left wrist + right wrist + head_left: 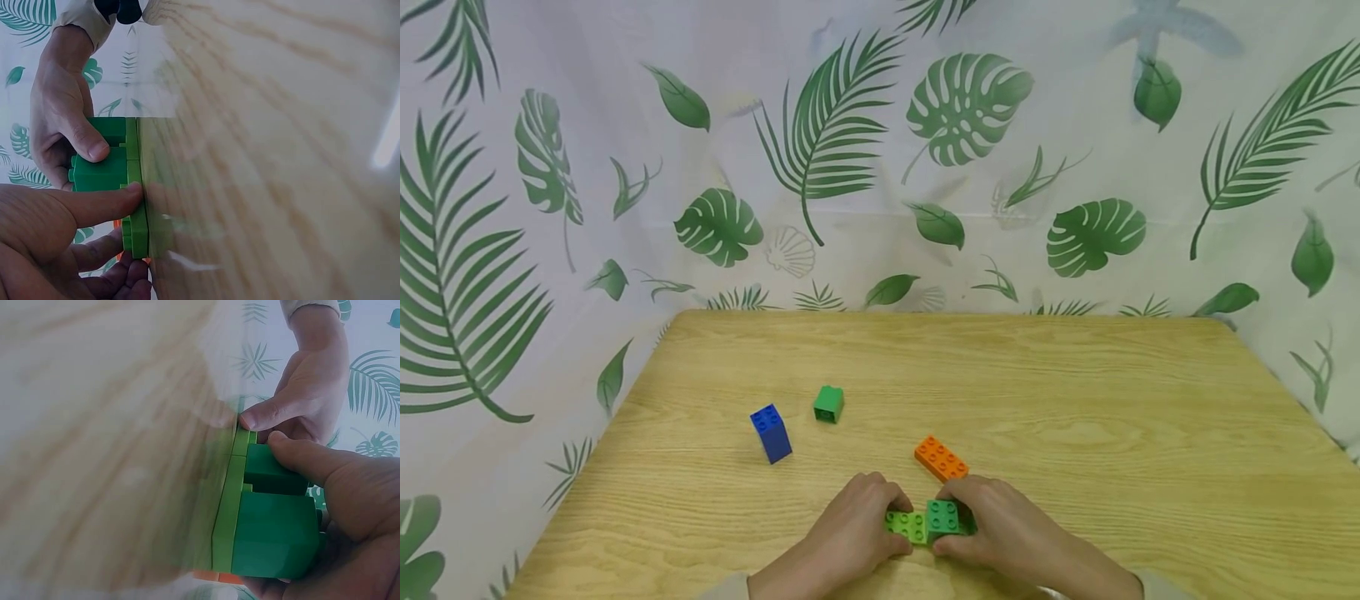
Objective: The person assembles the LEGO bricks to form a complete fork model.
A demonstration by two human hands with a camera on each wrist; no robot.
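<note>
At the table's near side, my left hand (859, 523) pinches the end of a light green toy building brick (906, 525) between thumb and fingers. Beside it my right hand (1003, 527) grips a green brick (942, 515) from its two sides. Both wrist views show two light green bricks end to end, low on the tabletop. Two green bricks stand on them with a narrow gap between: a nearer green brick (275, 532) and a farther green brick (275, 469) in the right wrist view. My right thumb lies on the farther one.
An orange brick (942, 458) lies just beyond my hands. Farther left stand a tall blue brick (772, 435) and a green brick (828, 404) on its side. The wooden table (1112, 400) meets a leaf-patterned curtain (865, 167) at the back and sides.
</note>
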